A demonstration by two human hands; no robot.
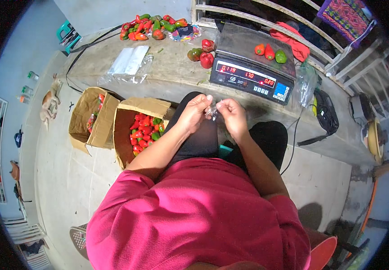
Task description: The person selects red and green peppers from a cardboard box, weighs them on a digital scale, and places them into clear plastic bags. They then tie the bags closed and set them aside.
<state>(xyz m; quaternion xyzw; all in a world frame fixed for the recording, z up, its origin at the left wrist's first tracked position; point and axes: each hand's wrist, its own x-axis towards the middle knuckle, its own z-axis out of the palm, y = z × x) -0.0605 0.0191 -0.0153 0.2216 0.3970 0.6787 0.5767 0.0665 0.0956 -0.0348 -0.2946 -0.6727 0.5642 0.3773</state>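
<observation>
Above my lap, both hands pinch a small clear plastic bag (pixel 213 113), crumpled between the fingertips. My left hand (pixel 194 113) has it between thumb and curled fingers. My right hand (pixel 232 116) grips its other side. Just beyond, a black digital scale (pixel 248 79) with lit red digits stands on the concrete ledge (pixel 170 64). On its metal pan (pixel 238 42) rest an orange-red pepper (pixel 259 49), a red pepper (pixel 269 52) and a green pepper (pixel 280 56). Left of the scale sit larger red peppers (pixel 207 60) and a greenish one (pixel 194 54).
A pile of red and green peppers (pixel 147 27) lies at the ledge's back. Flat plastic bags (pixel 128 60) lie nearer. On the floor at left stand a cardboard box of peppers (pixel 140 104) and a second cardboard box (pixel 105 135). A cat (pixel 50 101) lies farther left. A black cable (pixel 292 145) hangs at right.
</observation>
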